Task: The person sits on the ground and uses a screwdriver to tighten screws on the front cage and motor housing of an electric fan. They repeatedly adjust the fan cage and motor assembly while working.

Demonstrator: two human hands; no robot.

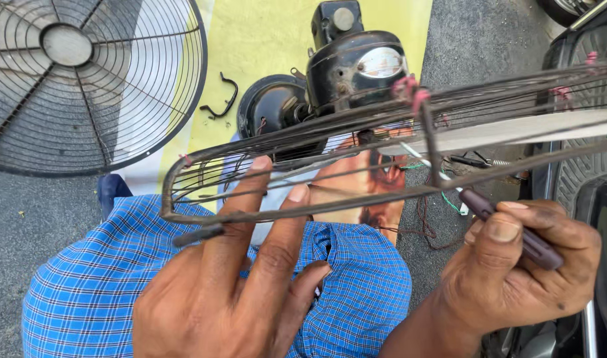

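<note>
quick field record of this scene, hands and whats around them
left hand: left hand with fingers spread against the rusty wire fan guard
right hand: right hand grips a dark tool handle
guard position: held edge-on across the lap
lap: blue checked cloth
ground behind: black fan motor on a yellow sheet
upper left: second round fan grille lying flat
near motor: small bent black clip
</note>
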